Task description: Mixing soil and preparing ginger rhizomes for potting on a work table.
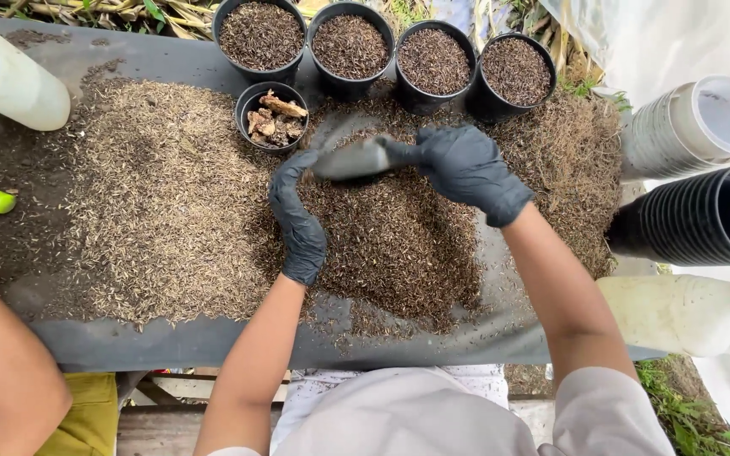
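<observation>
From the head camera, the right hand, in a matte black glove, has its fingers clenched around the handle of a small grey scoop, whose rounded metal-looking bowl points left and lies tilted over the dark heap. That heap is a loose, grainy mound of brown husk-like bits resting on a smooth dark sheet. The left hand, also in a black glove, stands on edge at the heap's left flank, its fingers loosely curved with the tips just beside the scoop's bowl, gripping nothing.

Just above and left of the heap sits a small black round pot holding rough, pale, chunky pieces. Beyond the heap stands a row of four black plastic pots filled level with the same dark grains. Left of the heap spreads a paler, straw-coloured layer of husks. Right of the heap lie ribbed stacks of nested pots, one white, one black.
</observation>
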